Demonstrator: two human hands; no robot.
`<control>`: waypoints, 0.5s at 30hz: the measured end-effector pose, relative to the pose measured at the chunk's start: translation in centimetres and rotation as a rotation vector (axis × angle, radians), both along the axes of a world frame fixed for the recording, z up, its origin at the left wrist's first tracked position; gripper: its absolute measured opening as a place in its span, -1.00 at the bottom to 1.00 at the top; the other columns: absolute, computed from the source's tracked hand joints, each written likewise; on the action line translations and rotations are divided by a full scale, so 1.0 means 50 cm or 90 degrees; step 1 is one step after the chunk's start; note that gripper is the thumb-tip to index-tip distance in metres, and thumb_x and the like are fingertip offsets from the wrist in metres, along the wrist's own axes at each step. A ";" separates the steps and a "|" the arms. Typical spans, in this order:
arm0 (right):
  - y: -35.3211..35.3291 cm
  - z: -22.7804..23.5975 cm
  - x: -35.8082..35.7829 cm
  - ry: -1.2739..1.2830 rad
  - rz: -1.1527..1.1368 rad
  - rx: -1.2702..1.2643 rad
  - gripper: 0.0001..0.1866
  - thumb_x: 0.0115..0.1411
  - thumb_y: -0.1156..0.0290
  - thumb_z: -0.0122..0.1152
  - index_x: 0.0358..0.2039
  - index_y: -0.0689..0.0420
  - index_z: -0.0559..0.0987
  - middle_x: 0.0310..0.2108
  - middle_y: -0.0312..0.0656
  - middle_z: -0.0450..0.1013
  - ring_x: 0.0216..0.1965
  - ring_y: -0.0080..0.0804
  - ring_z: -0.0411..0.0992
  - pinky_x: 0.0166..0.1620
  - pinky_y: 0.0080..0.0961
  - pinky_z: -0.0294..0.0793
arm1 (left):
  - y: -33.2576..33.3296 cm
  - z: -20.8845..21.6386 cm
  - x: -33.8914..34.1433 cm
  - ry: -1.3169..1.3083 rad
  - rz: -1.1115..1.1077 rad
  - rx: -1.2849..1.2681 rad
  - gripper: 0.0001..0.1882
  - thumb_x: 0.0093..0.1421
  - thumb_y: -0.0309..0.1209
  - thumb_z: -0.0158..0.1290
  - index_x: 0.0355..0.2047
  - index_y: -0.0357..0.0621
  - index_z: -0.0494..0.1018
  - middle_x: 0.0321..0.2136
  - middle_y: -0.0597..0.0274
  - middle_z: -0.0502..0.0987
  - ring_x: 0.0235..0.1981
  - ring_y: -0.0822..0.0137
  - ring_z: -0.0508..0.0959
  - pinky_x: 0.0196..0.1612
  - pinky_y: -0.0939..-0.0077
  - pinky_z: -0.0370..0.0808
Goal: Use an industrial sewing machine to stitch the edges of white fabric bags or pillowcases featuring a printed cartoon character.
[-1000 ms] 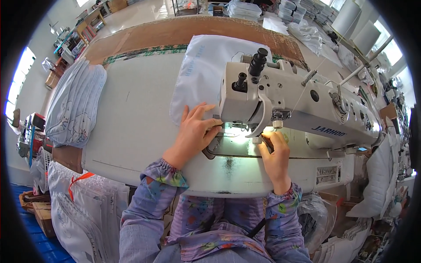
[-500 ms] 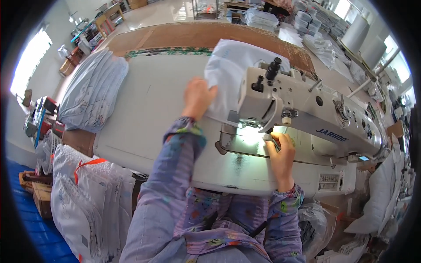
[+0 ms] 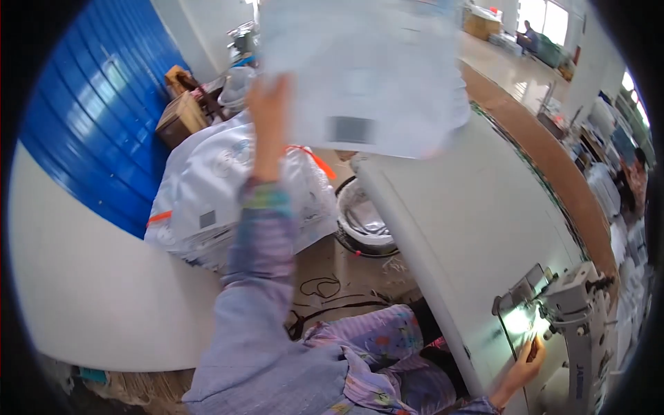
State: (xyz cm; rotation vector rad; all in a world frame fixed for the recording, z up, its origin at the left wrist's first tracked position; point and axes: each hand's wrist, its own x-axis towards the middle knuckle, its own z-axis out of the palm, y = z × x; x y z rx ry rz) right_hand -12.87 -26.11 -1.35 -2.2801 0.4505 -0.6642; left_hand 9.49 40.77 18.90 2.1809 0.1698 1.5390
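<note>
White fabric (image 3: 360, 79) is pinched in the left grip (image 3: 268, 107), closure of right grip (image 3: 524, 364) unclear.

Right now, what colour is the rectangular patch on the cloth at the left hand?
The patch is grey, showing in the head view.

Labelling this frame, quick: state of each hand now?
Left hand: blurred, apparently closed on the white fabric panel.
Right hand: curled by the sewing machine; whether holding anything, unclear.

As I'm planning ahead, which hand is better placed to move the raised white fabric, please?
Likely the left hand: it seems to grip the white fabric; the right hand is at the sewing machine.
</note>
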 end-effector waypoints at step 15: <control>-0.002 -0.034 0.014 0.000 -0.006 -0.053 -0.72 0.41 0.43 0.19 0.08 0.23 0.60 -0.09 -0.12 0.57 -0.09 -0.26 0.53 -0.02 -0.36 0.54 | 0.681 -0.323 -0.652 0.272 0.219 -0.328 -0.56 0.28 -0.24 0.22 -0.02 -0.42 0.58 -0.13 -0.01 0.69 -0.18 0.14 0.65 -0.06 0.28 0.54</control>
